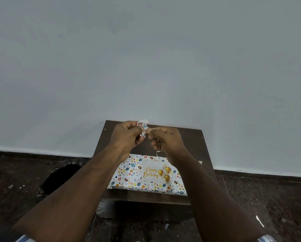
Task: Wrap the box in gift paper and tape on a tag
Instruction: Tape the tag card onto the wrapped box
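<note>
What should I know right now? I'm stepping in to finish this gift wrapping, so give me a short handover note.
Left hand and right hand: both raised above the table, pinching a small crumpled paper scrap between them.
Wrapped box: lies flat on the table, fully covered in patterned paper.
Happy Birthday tag: sits on top of the box; whether tape holds it cannot be seen.
Left: get rid of the scrap, check the tag is taped.
</note>
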### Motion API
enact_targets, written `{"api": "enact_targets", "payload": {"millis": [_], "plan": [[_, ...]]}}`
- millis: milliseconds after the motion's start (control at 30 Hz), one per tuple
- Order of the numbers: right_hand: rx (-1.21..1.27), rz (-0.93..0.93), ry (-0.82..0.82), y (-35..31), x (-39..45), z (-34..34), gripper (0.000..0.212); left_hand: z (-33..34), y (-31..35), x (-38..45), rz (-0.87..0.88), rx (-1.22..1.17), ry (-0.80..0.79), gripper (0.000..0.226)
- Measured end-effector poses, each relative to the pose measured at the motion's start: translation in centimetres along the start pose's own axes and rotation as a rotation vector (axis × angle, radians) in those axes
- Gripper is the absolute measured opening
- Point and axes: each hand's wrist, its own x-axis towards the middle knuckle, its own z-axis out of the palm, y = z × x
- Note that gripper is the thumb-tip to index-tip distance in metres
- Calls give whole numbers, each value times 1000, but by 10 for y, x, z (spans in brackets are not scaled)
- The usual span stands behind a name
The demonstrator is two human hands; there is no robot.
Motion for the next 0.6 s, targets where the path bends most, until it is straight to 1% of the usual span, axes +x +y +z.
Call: {"api": "enact_targets", "payload": {"millis": [67, 167, 233, 300, 400, 500, 600], "plan": [[46, 29, 41, 1, 2, -6, 19, -4, 1, 2, 4, -3, 23, 10], [32, 81, 73, 5, 5, -14, 13, -9, 3, 1, -18, -39, -4, 13], [41, 149, 39, 8, 6, -13, 18, -7, 4, -2, -41, -87, -46, 13], [147, 202, -15, 9, 5, -7, 25, -3, 5, -3, -43, -114, -65, 14], [319, 165, -40, 4, 3, 0, 24, -3, 3, -3, -18, -79, -43, 19], [326, 107, -42, -1, 2, 2, 21, -5, 0, -2, -11, -37, -15, 19], [314, 56, -6, -5, 2, 2, 19, -6, -1, -2, -7, -13, 14, 18]]}}
